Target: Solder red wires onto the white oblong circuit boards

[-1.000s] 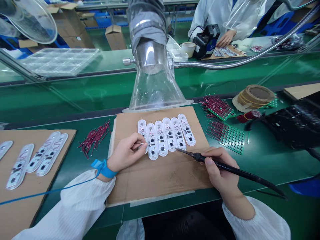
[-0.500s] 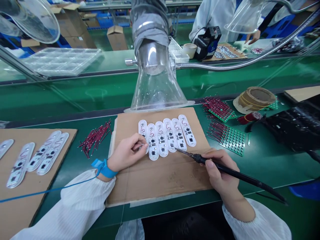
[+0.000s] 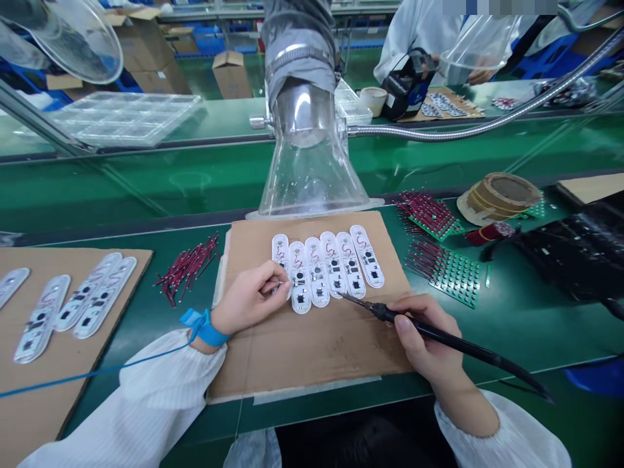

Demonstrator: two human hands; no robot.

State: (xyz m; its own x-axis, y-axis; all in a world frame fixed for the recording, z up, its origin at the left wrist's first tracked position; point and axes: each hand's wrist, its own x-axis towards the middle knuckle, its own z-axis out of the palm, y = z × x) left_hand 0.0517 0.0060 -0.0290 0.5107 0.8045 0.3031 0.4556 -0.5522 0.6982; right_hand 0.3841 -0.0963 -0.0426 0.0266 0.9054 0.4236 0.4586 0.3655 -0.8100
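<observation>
My right hand (image 3: 431, 335) grips a black soldering iron (image 3: 439, 335) like a pen. The iron's tip is at the lower end of a white oval-ended circuit board (image 3: 334, 263), one of several in a row on the cardboard sheet (image 3: 312, 357). My left hand (image 3: 256, 296) is closed in a pinch on thin solder wire (image 3: 280, 282), whose end pokes out by the leftmost board (image 3: 281, 250), partly covered by my fingers. A fine strand trails down below that hand. A blue wrist strap (image 3: 207, 328) circles my left wrist.
Red wires (image 3: 188, 270) lie in a pile at left, beside a second cardboard (image 3: 117, 312) with more boards. Green panels (image 3: 455, 276) with red wires and a tape roll (image 3: 500, 198) lie right. A clear fume hood (image 3: 314, 175) hangs over the back edge. A co-worker (image 3: 414, 32) is opposite.
The iron's tip has shifted slightly down the board, and my right hand has moved a little left. My left hand stays nearly still. The co-worker's hand has drawn back left.
</observation>
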